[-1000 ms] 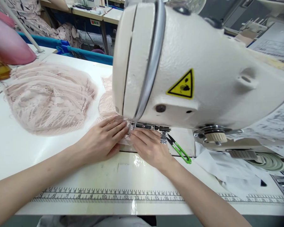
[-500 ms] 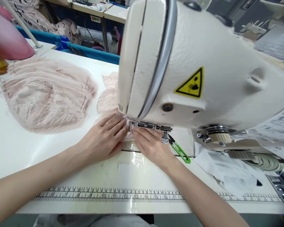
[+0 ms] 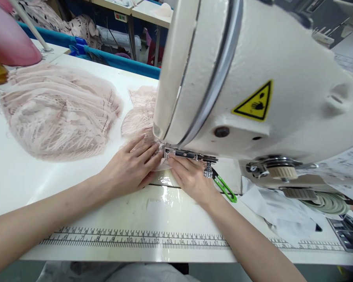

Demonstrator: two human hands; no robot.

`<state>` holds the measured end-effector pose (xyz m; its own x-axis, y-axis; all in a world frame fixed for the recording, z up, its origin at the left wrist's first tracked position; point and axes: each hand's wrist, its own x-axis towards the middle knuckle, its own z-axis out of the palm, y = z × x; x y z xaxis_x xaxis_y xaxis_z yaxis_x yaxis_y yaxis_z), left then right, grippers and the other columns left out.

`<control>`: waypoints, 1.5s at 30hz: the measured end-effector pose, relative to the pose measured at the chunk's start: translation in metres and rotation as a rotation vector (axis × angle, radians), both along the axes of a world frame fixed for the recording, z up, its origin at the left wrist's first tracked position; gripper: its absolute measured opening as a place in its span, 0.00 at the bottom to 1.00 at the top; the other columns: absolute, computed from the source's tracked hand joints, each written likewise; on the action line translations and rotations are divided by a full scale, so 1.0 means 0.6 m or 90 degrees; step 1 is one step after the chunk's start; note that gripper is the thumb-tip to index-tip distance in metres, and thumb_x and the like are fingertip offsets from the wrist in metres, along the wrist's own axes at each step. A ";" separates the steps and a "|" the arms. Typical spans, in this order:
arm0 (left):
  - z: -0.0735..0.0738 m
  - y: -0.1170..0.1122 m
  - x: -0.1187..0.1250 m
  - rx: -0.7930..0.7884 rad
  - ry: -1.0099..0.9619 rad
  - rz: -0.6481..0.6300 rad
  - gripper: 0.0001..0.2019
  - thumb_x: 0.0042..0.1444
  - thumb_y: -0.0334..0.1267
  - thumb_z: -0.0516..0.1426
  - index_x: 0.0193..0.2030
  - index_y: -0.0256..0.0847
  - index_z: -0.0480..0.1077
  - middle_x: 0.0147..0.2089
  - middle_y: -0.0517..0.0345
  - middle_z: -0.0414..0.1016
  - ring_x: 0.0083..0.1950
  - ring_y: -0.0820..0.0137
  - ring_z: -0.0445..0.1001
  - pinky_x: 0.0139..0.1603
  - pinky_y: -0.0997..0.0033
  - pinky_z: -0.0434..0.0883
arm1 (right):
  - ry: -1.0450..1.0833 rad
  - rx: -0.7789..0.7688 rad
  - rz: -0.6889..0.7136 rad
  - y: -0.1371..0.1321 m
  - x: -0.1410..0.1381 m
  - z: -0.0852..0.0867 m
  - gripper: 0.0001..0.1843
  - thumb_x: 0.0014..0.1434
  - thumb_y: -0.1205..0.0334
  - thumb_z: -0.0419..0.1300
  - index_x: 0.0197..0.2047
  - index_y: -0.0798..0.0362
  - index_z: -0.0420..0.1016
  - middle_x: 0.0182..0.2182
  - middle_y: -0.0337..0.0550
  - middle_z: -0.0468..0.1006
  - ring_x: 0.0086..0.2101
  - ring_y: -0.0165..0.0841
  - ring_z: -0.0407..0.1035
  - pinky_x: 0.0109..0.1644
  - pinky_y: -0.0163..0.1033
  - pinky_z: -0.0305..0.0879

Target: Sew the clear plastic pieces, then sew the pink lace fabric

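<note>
Lace [image 3: 139,117] under a sewing machine [image 3: 211,98], a hand on either side of the foot

At the far left corner of the worktop [image 3: 14,184] sits a rounded pink object [image 3: 14,39], beside a pale post [image 3: 29,25]. Nearer, towards the left edge, lies a loose heap of pink netting [image 3: 61,117] with dark red stitching. A blue cloth strip [image 3: 120,64] runs along the far edge.

The lace lies to the right of the heap, reaching from the middle of the worktop in under the machine's head. The left hand [image 3: 131,162] rests flat on it, fingers stretched out and gripping nothing, their tips close to the metal foot [image 3: 166,152]. The right hand [image 3: 191,176] is just right of the foot, fingertips at the lace; whether they pinch it cannot be told. A printed ruler [image 3: 129,241] follows the near edge.

Further right, green snips [image 3: 226,188] lie near the right hand. Past them, towards the right edge, are white scraps [image 3: 270,203], coiled tape [image 3: 326,203] and a dark tray [image 3: 345,233].
</note>
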<state>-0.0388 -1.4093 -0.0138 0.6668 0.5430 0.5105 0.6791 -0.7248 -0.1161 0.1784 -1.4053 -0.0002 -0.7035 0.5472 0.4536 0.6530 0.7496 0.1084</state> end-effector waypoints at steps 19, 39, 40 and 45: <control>0.008 0.004 -0.014 -0.039 -0.008 -0.049 0.09 0.61 0.32 0.50 0.43 0.35 0.70 0.50 0.48 0.79 0.54 0.62 0.77 0.64 0.58 0.66 | -0.036 0.028 0.016 -0.018 -0.015 -0.002 0.12 0.62 0.77 0.53 0.41 0.53 0.74 0.41 0.39 0.82 0.45 0.29 0.72 0.47 0.36 0.65; 0.016 -0.008 -0.025 0.041 -0.055 -0.087 0.08 0.62 0.34 0.54 0.30 0.42 0.68 0.27 0.65 0.71 0.32 0.72 0.68 0.48 0.61 0.65 | 0.103 -0.030 0.140 -0.027 -0.029 0.016 0.04 0.61 0.69 0.60 0.36 0.50 0.74 0.30 0.36 0.79 0.35 0.30 0.70 0.53 0.41 0.65; 0.017 -0.009 -0.024 0.053 -0.058 -0.099 0.09 0.62 0.35 0.55 0.30 0.42 0.68 0.27 0.65 0.70 0.31 0.72 0.68 0.48 0.60 0.66 | 0.112 -0.028 0.144 -0.028 -0.029 0.016 0.05 0.61 0.70 0.60 0.35 0.50 0.74 0.31 0.36 0.79 0.36 0.30 0.71 0.53 0.41 0.65; 0.021 -0.016 -0.025 0.123 -0.034 -0.154 0.10 0.59 0.28 0.57 0.27 0.41 0.67 0.28 0.65 0.71 0.32 0.72 0.67 0.48 0.61 0.69 | 0.142 -0.074 0.170 -0.028 -0.022 0.017 0.01 0.62 0.65 0.61 0.37 0.51 0.74 0.34 0.37 0.80 0.40 0.30 0.71 0.54 0.43 0.66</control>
<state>-0.0535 -1.4190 -0.0015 0.7344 0.2613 0.6264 0.4979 -0.8346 -0.2356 0.1653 -1.4219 0.0097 -0.7192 0.4138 0.5581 0.4298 0.8961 -0.1105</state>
